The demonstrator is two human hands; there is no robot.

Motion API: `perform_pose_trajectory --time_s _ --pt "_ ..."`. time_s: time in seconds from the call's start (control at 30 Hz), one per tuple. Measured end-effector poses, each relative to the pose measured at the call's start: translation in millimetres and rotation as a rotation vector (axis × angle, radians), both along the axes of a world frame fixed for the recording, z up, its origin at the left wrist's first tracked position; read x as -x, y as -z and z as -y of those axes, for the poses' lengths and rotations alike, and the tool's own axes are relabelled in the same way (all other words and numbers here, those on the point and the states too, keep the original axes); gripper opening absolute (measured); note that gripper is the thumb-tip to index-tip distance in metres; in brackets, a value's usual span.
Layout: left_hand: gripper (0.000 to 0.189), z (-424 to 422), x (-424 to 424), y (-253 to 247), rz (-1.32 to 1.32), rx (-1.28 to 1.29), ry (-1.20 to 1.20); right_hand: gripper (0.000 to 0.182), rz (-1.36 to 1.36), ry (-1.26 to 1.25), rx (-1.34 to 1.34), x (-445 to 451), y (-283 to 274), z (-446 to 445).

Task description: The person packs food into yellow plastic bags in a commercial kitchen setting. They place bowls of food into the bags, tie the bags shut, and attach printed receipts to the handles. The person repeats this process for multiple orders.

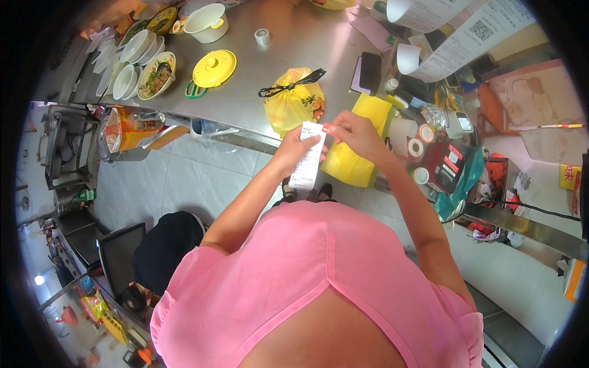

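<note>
A long printed paper receipt [307, 162] hangs from my left hand [293, 148], pinched under the thumb in front of my body. My right hand [356, 134] holds a small red sticker [328, 129] by its edge, against the receipt's upper right corner. Just beyond my hands, a yellow plastic bag [289, 103] stands at the counter's front edge, its neck gathered with a black tie [294, 83]. Below my right forearm lie flat yellow bags [352, 158].
The steel counter [248, 69] bears a yellow lid [215, 68], green-handled scissors [196, 90], a food bowl [157, 76], a white pot [206, 23] and a tape roll [262, 37]. Long receipts [474, 39] hang at upper right. A person in black [168, 253] is low at left.
</note>
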State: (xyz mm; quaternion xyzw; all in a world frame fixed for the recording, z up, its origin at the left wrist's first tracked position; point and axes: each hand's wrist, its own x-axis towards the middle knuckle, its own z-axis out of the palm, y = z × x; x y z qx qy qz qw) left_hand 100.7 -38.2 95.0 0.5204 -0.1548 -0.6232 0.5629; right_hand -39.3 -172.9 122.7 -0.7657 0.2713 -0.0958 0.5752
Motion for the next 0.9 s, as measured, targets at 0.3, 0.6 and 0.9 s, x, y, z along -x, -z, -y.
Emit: perform_pose_trajectory --time_s 0.3,0.6,0.9 --pt "0.024 -15 -24 -7 -0.008 0.013 0.047 0.021 -0.132 -0.086 0.191 -35 -5 -15" --pt "0.026 -16 -33 8 -0.052 -0.041 -0.024 0.034 -0.278 -0.086 0.287 -42 -11 -16" --pt "0.024 -24 -38 13 -0.132 -0.023 -0.072 0.032 -0.029 -0.053 0.077 -49 31 -18"
